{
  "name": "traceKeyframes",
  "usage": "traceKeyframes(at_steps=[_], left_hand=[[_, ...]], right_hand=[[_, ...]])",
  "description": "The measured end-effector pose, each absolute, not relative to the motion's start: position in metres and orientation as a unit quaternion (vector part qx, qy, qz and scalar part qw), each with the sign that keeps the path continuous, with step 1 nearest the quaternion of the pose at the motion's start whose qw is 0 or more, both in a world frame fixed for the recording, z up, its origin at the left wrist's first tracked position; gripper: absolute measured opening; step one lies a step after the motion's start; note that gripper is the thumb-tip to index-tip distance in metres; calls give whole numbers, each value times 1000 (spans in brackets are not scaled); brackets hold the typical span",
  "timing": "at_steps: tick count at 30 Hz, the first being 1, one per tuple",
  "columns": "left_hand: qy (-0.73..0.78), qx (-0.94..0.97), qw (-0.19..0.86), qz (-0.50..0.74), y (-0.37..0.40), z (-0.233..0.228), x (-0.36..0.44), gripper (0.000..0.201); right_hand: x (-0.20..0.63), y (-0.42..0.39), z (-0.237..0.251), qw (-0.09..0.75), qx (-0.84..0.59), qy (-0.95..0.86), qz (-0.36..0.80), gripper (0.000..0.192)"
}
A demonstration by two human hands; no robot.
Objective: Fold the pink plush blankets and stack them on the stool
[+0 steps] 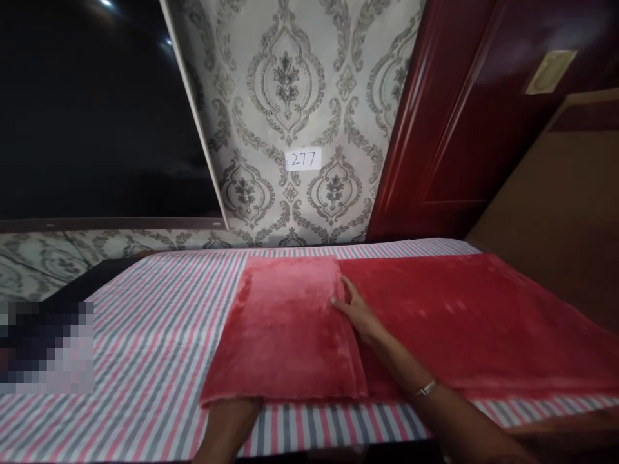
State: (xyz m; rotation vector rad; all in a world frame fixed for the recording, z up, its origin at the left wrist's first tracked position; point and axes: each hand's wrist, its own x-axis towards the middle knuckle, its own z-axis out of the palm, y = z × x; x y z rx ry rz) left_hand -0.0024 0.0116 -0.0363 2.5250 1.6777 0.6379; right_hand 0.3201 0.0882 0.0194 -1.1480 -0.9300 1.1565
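Note:
A plush red blanket [464, 309] lies across a striped cloth, its left part folded over into a lighter pink-red panel [285, 328]. My right hand [356, 312] is at the free edge of this folded panel, thumb on top and fingers along the edge, gripping it. A bracelet circles my right wrist. My left hand slips in under the panel from the front edge; only the wrist and forearm [229, 422] show, and its fingers are hidden by the blanket.
The striped pink, grey and white cloth [159, 322] covers the table. Behind it are a patterned wall with a paper label [304, 158] reading 277, a large dark screen [97, 116] at left, and a dark red wooden panel [435, 116] at right. A brown board [556, 206] stands far right.

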Motion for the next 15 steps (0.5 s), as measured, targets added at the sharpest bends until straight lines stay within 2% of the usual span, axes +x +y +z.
traceKeyframes(at_steps=[3,10,15], left_hand=[[541,818,9,195,13,-45,-4,60],[564,800,21,202,20,-58,-2,64],[549,796,-6,254,14,-51,4,65]], right_hand=[[321,102,10,610,-509,-424,435,95],[334,124,6,584,-530,-382,481,106],[342,169,20,602,-570,-352,433,99]])
